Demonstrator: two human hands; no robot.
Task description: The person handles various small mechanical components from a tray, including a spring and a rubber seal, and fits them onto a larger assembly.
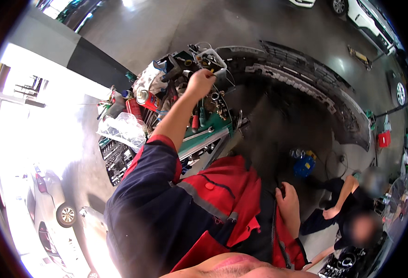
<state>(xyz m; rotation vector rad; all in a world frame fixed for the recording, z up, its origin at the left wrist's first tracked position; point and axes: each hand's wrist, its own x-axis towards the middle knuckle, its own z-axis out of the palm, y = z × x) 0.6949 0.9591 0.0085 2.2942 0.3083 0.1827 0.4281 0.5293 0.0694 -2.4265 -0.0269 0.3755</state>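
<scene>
My left hand (201,84) reaches out over a cluttered green-topped tool cart (216,128). Its fingers are pinched together at the far side of the cart, beside a white plastic tray (217,59) of small parts; what they hold, if anything, is too small to make out. Under that forearm lie red- and green-handled screwdrivers (202,116), a combination wrench (199,133) and a spray can with a red-orange body (147,99). My right hand (288,204) is low in front of my red and navy jacket (231,185), its fingers curled; whatever may be inside them is hidden.
A dark car bumper (301,76) lies on the floor beyond the cart. An open socket set (115,160) and a clear plastic bag (126,129) are at the cart's left. On the right are a blue machine (303,166) and two people (343,204). Cars stand around.
</scene>
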